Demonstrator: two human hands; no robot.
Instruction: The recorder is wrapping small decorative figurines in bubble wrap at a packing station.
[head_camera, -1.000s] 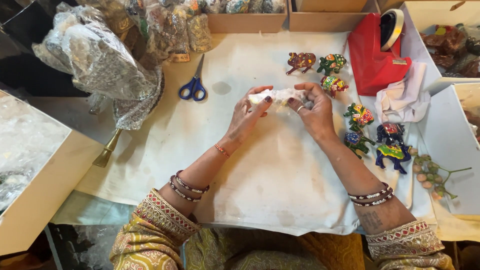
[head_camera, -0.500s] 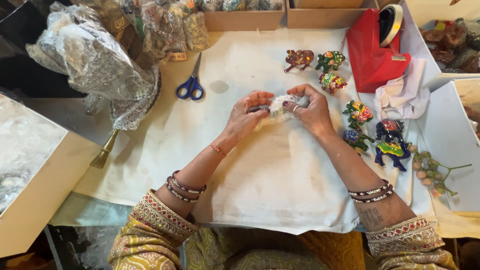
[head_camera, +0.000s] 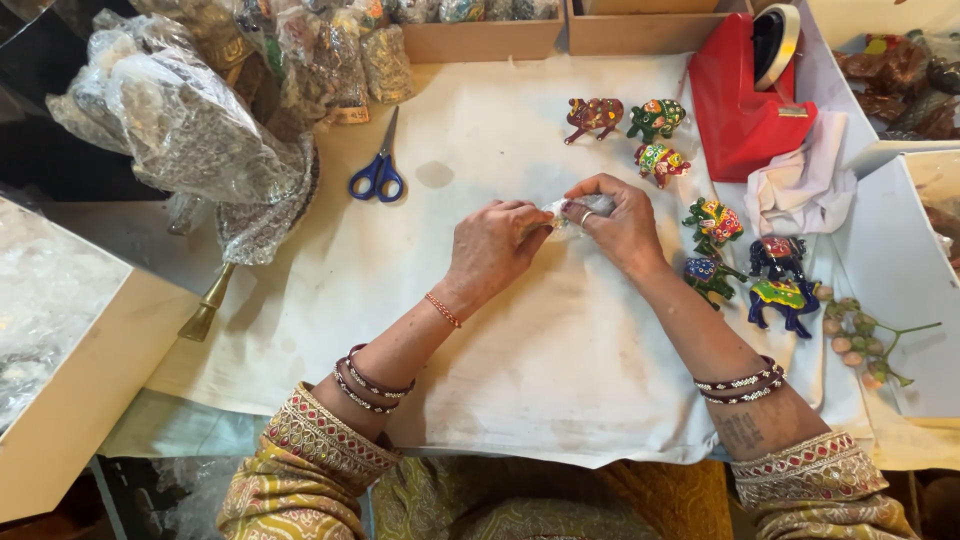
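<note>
On the white cloth (head_camera: 520, 350), both hands' fingers (head_camera: 585, 205) pinch a small clear-wrapped bundle (head_camera: 562, 212); red tape dispenser (head_camera: 740, 110) beyond.

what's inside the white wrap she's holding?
Cannot tell. Both hands, left hand and right hand, close around the small white wrapped bundle; only crinkled wrap shows between the fingers, its contents covered. It sits above the white cloth.

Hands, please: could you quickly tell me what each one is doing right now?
Left hand: closed on the small wrapped bundle.
Right hand: closed on the same bundle.
</note>
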